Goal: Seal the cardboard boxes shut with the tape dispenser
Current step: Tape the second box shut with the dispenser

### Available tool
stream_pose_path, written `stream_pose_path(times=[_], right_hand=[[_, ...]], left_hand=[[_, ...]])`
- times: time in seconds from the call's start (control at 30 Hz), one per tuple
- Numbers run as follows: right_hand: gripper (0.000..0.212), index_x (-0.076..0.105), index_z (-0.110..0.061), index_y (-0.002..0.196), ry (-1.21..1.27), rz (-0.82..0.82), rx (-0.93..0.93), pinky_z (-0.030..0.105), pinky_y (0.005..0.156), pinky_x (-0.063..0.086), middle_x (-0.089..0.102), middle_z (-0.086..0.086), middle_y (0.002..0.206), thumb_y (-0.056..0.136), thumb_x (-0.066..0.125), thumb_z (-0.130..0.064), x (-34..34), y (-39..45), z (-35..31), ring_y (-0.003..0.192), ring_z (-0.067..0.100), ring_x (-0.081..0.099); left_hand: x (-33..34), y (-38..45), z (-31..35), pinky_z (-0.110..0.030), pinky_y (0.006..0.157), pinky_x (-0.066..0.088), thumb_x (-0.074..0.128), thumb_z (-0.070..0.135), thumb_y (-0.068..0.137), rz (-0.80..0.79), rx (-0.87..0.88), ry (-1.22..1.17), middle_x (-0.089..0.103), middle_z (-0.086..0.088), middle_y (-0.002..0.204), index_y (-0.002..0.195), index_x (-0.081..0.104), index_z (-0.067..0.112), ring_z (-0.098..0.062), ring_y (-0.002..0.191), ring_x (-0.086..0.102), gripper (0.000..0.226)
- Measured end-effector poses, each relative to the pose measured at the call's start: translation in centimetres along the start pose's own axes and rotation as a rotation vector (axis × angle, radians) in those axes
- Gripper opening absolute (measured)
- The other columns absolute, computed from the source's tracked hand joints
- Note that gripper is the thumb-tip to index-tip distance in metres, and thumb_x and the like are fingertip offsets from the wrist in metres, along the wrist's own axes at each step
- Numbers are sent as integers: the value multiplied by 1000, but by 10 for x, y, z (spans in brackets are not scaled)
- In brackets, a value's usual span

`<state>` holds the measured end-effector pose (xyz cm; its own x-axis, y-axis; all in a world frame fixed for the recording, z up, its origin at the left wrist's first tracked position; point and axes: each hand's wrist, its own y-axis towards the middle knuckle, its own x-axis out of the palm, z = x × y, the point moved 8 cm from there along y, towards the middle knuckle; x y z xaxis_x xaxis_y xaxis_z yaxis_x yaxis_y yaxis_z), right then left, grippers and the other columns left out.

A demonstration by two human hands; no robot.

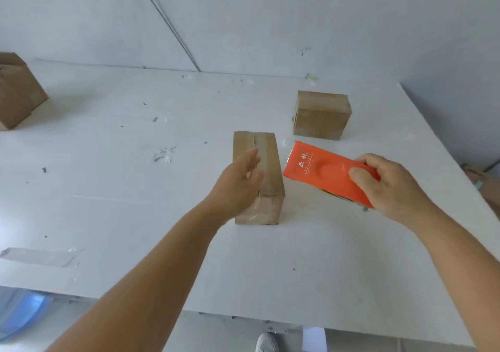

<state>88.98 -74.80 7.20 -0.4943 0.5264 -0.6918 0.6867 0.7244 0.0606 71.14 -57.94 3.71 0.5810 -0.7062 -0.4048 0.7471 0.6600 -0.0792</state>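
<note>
1. Gripping the orange tape dispenser (328, 172), the right hand (392, 186) had its thumb across the top face and its fingers (364, 174) curled round the body, probably so the tool could be drawn along a seam; the dispenser's far end pointed away from those fingers toward the middle box.
2. The left hand (238, 186) was spread, holding nothing, its fingers (253, 159) straight and loose over the near-left part of the middle box (266, 162). Whether they touched the cardboard could not be told. It looked placed to steady the box.
3. That box stood on the white table (121, 189), just beyond the left fingers and just left of the dispenser's far end. Tape already seemed to run along its top seam and down the near face, so it was likely sealed or nearly so.
4. A second box (322, 115) sat well beyond the right fingers, apart from the first, its flaps down; whether it was taped could not be judged.
5. A third box (19, 92) lay far to the left of the left fingers, at the table's edge.
</note>
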Motion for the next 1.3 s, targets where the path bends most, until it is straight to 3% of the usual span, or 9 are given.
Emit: stream_pose_path(times=[0.13, 0.33, 0.43, 0.6, 0.77, 0.93, 1.0, 1.1, 1.3], right_hand=[[16, 64, -20, 78, 3, -31, -49, 37, 46, 54, 63, 3, 67, 91, 58, -27, -9, -23, -33, 49, 30, 62], [17, 65, -19, 80, -13, -79, -56, 29, 41, 49, 61, -1, 65, 92, 57, -29, -3, -44, -63, 39, 14, 56], [18, 66, -19, 81, -31, -113, -57, 36, 45, 51, 63, 4, 70, 92, 57, -31, 4, -49, -76, 39, 13, 55], [26, 67, -18, 81, -16, -111, -79, 33, 43, 49, 63, 6, 72, 88, 59, -41, 12, -47, -94, 40, 7, 55], [32, 68, -20, 80, -100, -132, -92, 30, 43, 52, 64, 2, 74, 83, 61, -51, 19, -26, -101, 59, 21, 62], [38, 72, -19, 77, -143, -171, -78, 31, 67, 48, 68, 0, 72, 80, 62, -56, 22, 4, -96, 71, 18, 63], [39, 73, -18, 76, -134, -209, -57, 29, 67, 48, 69, 0, 72, 80, 62, -56, 22, 14, -93, 70, 16, 64], [41, 74, -15, 78, -122, -284, -30, 26, 65, 47, 70, 1, 73, 80, 63, -54, 23, 24, -86, 68, 14, 63], [35, 71, -18, 71, -159, -353, 36, 25, 62, 42, 67, -2, 67, 80, 64, -51, 16, 43, -57, 65, 14, 60]], left_hand=[[6, -19, 8, -30, 98, 47, 39, 14, 100, -204, -123, -435, 67, -2, 117, 132, 51, 13, -13, 108, 64, 34], [-3, -41, 7, -27, 80, 56, 52, 16, 97, -271, -186, -583, 73, -8, 98, 105, 68, 9, -17, 85, 69, 20], [-10, -45, -1, -23, 70, 57, 62, 17, 91, -228, -221, -539, 75, -8, 93, 100, 71, 7, -15, 81, 71, 16], [-24, -44, -10, -21, 56, 55, 67, 24, 87, -117, -286, -487, 74, -11, 85, 95, 67, 0, -15, 71, 71, 25], [-38, -32, -13, -25, 62, 57, 57, 20, 94, 84, -220, -291, 71, -15, 89, 87, 61, 4, -23, 77, 71, 18], [-43, -16, -10, -34, 75, 56, 54, 14, 92, 134, -196, -204, 73, -10, 71, 80, 64, -2, -18, 59, 59, 22], [-42, -11, -5, -34, 72, 53, 54, 14, 90, 119, -177, -162, 73, -6, 66, 78, 67, -7, -18, 57, 53, 27], [-42, -8, -6, -31, 64, 48, 55, 15, 89, 135, -179, -99, 66, 1, 54, 61, 62, 5, -17, 54, 50, 31], [-44, -1, -26, -26, 62, 51, 54, 13, 89, 158, -237, -86, 63, -2, 64, 68, 62, 3, -15, 54, 54, 25]])
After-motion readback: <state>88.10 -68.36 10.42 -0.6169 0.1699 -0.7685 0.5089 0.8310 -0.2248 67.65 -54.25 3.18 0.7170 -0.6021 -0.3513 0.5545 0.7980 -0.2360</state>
